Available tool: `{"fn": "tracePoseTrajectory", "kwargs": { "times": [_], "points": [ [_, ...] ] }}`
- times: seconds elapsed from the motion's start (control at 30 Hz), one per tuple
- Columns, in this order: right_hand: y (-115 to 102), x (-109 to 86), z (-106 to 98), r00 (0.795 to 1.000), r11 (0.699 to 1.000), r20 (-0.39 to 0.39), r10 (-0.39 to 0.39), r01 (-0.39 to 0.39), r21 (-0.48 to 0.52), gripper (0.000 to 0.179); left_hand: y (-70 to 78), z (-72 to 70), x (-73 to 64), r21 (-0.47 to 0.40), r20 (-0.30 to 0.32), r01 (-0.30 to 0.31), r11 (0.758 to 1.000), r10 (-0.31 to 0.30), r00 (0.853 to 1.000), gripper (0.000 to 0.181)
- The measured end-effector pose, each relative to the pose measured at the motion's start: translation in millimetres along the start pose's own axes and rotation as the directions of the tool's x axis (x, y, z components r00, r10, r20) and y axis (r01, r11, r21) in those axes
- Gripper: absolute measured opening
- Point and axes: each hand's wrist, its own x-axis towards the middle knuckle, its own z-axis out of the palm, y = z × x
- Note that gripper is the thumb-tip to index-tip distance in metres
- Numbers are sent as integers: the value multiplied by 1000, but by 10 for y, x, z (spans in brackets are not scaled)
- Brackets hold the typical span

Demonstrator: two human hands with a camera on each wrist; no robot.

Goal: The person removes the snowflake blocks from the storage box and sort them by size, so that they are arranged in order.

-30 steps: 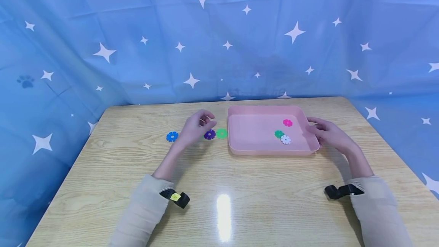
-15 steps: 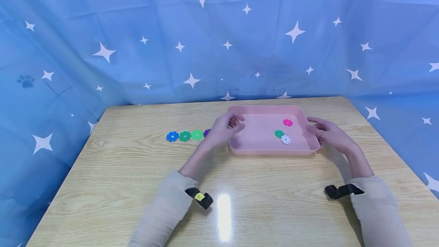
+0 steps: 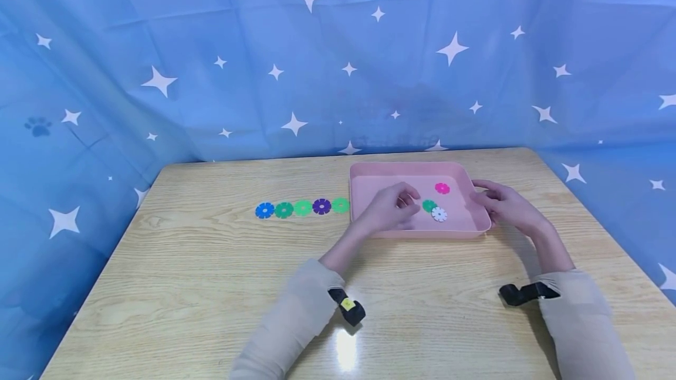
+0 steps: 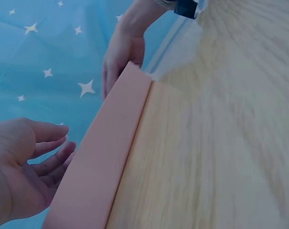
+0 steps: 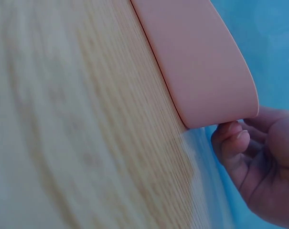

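My left hand (image 3: 392, 209) is over the left half of the pink tray (image 3: 369, 189), fingers loosely curled with nothing visible between them. To the right of its fingertips, a white notched disc (image 3: 439, 214) partly overlaps a green disc (image 3: 429, 206) on the tray floor. A pink flower-shaped disc (image 3: 442, 188) lies farther back. At the tray's right end, my right hand (image 3: 507, 207) grips the wall; the right wrist view has its fingers (image 5: 235, 143) curled against that wall. Left of the tray, a row runs from a blue disc (image 3: 264, 210) to a light green disc (image 3: 340, 205).
Between the row's ends lie a dark green disc (image 3: 284, 210), another light green disc (image 3: 303, 208) and a purple disc (image 3: 321, 206). All rest on a wooden table (image 3: 185, 286). Behind its far edge hangs a blue curtain (image 3: 338, 98) with white stars.
My left hand has travelled right, from above the row of discs to over the tray, uncovering the whole row. My right hand and the discs in the tray stay where they were.
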Motion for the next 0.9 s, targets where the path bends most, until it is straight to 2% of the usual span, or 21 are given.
{"fn": "tracePoseTrajectory", "kwargs": {
  "times": [0.2, 0.4, 0.63, 0.73, 0.83, 0.9],
  "points": [
    [13, -4, -4, 1000, 1000, -8, 0, 0, -11, 63, 0, 212, 139, 0, 21, -14, 1000, 14, 1000, 25],
    [11, -12, -10, 1000, 1000, -9, -5, 5, -9, 63, -5, 366, 251, 10, 41, 12, 1000, -12, 999, 28],
    [13, -18, -15, 1000, 1000, -5, -22, 22, 0, 61, 15, 487, 366, 111, 57, 57, 992, -64, 996, 33],
    [21, -10, -15, 1000, 1000, -5, -20, 20, 0, 61, 24, 526, 401, 208, 51, 84, 974, -97, 994, 33],
    [22, -3, -12, 1000, 1000, -5, -21, 21, 0, 62, 39, 554, 412, 313, 33, 119, 942, -136, 990, 31],
    [19, -1, -8, 1000, 1000, -6, -22, 22, -1, 63, 48, 567, 410, 352, 16, 150, 924, -166, 986, 28]
  ]
}}
